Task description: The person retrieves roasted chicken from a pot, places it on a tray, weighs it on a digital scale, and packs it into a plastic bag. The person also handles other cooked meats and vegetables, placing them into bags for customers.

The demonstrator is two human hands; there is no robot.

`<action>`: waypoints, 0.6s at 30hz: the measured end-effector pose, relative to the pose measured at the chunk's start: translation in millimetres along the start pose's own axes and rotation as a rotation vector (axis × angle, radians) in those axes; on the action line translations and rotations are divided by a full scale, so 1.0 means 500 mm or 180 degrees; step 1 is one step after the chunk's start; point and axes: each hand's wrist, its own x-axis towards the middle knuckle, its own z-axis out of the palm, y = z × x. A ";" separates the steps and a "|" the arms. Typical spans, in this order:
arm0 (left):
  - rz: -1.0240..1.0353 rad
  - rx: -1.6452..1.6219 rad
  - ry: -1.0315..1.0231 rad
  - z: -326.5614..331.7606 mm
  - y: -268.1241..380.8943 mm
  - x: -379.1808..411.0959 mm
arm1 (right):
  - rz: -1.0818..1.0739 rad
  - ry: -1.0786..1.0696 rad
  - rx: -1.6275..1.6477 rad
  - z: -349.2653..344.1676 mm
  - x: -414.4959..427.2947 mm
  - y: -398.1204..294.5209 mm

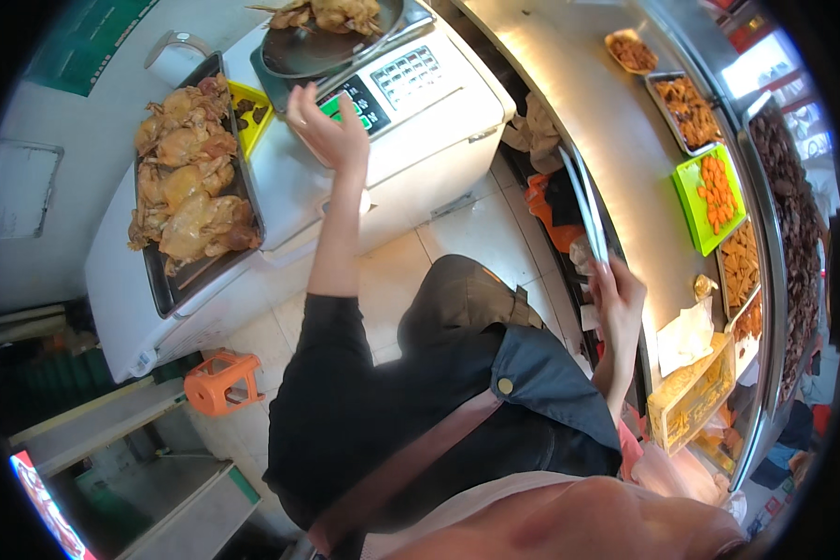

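Note:
My left hand (pixel 330 129) is held over the front edge of an electronic scale (pixel 364 105), fingers apart, with nothing in it. On the scale's round metal pan (pixel 308 54) lie whole cooked poultry pieces (pixel 329 15). Left of that hand, a dark tray (pixel 155 280) holds several whole cooked chickens (pixel 189 182), and a yellow tray (pixel 257 129) with dark pieces sits beside it. My right hand (pixel 619 287) grips a pair of metal tongs (pixel 586 203), which point away from me beside the counter's edge.
A long counter (pixel 567 56) curves along the right, bearing a green tray (pixel 696 210) of orange pieces, other food trays and a wooden-framed box (pixel 693 399). Dark food fills a long tray (pixel 784 189) beyond. An orange plastic stool (pixel 220 383) stands on the tiled floor, left.

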 end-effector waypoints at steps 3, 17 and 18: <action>0.0299 -0.0163 -0.0369 -0.030 0.045 -0.056 | -0.0741 -0.0830 -0.0237 0.113 0.139 -0.139; -0.0727 -0.0931 -0.0901 -0.167 0.006 -0.234 | -0.2658 -0.2322 -0.3259 0.445 0.647 -0.629; -0.0716 -0.0879 -0.0851 -0.169 0.005 -0.232 | -0.2150 -0.2018 -0.3489 0.475 0.616 -0.670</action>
